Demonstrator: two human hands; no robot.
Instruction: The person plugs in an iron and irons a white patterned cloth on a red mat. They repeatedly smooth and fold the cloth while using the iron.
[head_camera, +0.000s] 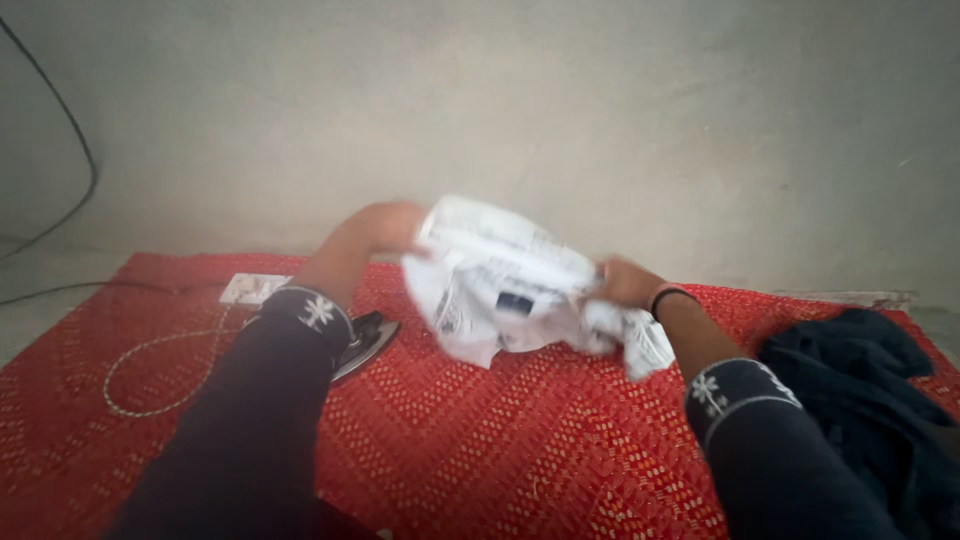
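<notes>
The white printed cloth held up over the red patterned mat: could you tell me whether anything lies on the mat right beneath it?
Nothing visible does. The white printed cloth, gripped by the left hand and right hand, hangs over bare red patterned mat. The metal iron sits to its left, the dark heaped garment far right.

cloth (510, 285): up off the mat, held between both hands, pretty much dead centre
left hand (395, 228): on the cloth's left edge
right hand (625, 283): on its right edge
mat (480, 430): spread on the floor, wall right behind it
iron (365, 340): on the mat, left of the cloth, partly under the left arm
cord (150, 375): looped on the mat, far left
socket board (255, 288): back left edge of the mat
clothes pile (860, 370): on the mat's right end
</notes>
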